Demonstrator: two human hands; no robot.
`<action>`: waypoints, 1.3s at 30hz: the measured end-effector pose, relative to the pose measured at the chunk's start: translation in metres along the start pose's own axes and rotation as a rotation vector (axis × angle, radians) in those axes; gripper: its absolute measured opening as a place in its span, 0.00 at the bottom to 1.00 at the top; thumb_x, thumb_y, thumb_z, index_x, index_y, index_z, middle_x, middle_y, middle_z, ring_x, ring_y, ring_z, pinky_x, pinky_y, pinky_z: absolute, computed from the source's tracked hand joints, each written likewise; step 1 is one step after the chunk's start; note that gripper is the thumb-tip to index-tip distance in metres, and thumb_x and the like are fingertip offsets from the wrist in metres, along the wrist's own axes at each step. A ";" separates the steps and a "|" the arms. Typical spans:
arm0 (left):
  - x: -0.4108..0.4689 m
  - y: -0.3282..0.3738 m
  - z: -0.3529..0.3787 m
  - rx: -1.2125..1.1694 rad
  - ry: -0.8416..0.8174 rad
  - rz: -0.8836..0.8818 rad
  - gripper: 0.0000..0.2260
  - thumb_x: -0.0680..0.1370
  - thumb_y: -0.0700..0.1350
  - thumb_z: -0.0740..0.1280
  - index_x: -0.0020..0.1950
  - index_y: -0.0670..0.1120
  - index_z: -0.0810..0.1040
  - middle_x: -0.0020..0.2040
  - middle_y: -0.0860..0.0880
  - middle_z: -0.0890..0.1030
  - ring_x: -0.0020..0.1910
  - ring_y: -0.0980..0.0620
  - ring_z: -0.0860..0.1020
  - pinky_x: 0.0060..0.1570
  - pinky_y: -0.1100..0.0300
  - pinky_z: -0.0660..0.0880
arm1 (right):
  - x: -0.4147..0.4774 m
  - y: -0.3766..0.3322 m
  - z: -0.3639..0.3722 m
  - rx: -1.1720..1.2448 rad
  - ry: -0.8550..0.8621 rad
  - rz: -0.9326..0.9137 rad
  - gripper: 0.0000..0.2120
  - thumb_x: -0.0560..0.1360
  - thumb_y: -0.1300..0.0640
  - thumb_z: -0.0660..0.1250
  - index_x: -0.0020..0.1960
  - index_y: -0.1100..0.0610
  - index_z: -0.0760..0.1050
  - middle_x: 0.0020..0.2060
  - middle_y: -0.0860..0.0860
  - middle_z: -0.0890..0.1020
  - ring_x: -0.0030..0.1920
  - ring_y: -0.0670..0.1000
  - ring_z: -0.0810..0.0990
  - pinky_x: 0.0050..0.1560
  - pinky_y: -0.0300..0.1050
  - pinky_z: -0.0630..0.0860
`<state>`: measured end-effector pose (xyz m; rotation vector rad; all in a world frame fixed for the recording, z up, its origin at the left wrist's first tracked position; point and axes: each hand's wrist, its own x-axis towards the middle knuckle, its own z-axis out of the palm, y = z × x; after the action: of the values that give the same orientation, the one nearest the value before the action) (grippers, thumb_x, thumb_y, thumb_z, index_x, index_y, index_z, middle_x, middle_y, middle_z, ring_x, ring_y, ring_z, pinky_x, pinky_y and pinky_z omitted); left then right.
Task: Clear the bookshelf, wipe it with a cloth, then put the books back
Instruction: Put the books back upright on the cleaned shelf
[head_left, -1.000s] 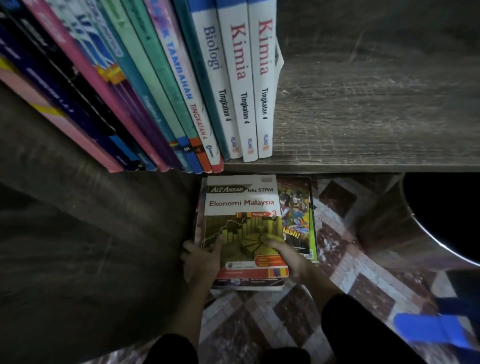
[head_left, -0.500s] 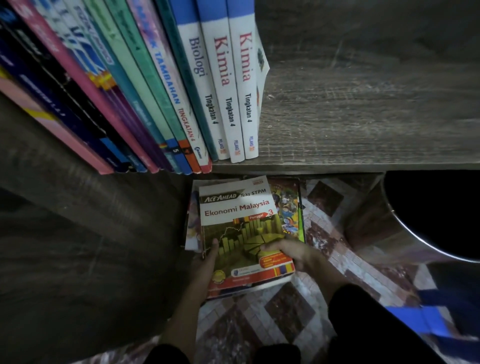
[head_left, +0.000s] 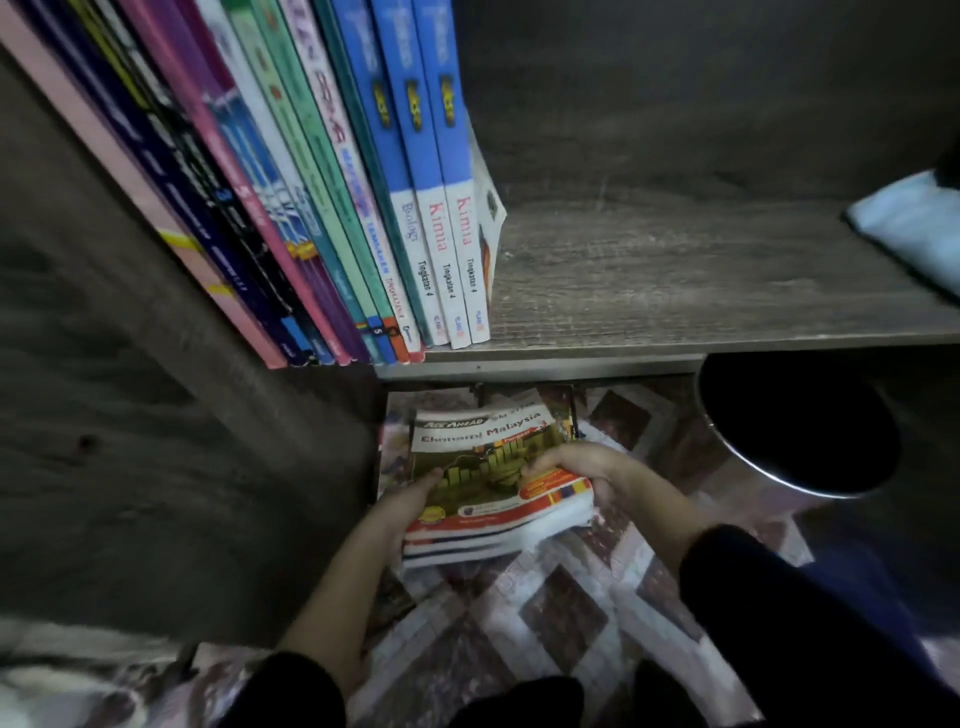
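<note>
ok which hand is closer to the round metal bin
Right. The right hand grips the right edge of the book stack, on the side toward the bin; the left hand holds its left edge, the whole stack between it and the bin.

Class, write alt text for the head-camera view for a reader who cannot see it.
A left hand and right hand grip a stack of books topped by an Ekonomi Malaysia textbook, below a wooden shelf. Upright books fill the shelf's left side; a pale blue cloth lies at right.
</note>
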<state>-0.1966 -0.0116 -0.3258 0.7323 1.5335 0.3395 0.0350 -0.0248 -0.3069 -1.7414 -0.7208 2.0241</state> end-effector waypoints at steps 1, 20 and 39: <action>-0.016 0.004 0.002 -0.002 -0.011 0.027 0.08 0.79 0.49 0.64 0.54 0.45 0.76 0.38 0.43 0.83 0.29 0.50 0.81 0.28 0.61 0.77 | -0.014 -0.002 0.001 0.011 0.004 -0.002 0.02 0.75 0.65 0.67 0.46 0.63 0.75 0.35 0.55 0.81 0.32 0.50 0.82 0.39 0.41 0.80; -0.199 0.059 0.037 0.331 -0.382 0.174 0.14 0.78 0.52 0.65 0.53 0.41 0.78 0.36 0.44 0.83 0.28 0.50 0.81 0.27 0.62 0.78 | -0.284 0.032 0.029 0.322 0.211 -0.095 0.04 0.76 0.65 0.64 0.47 0.65 0.77 0.45 0.61 0.82 0.44 0.57 0.82 0.52 0.55 0.77; -0.214 0.105 0.113 0.037 -0.277 0.430 0.26 0.76 0.56 0.67 0.66 0.41 0.69 0.41 0.41 0.85 0.36 0.46 0.84 0.35 0.56 0.79 | -0.311 -0.001 -0.046 0.218 0.502 -0.534 0.16 0.69 0.68 0.72 0.55 0.69 0.77 0.42 0.62 0.85 0.34 0.55 0.84 0.33 0.43 0.81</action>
<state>-0.0718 -0.0916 -0.1080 1.0930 1.1169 0.5061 0.1316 -0.1993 -0.0643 -1.6121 -0.6718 1.2012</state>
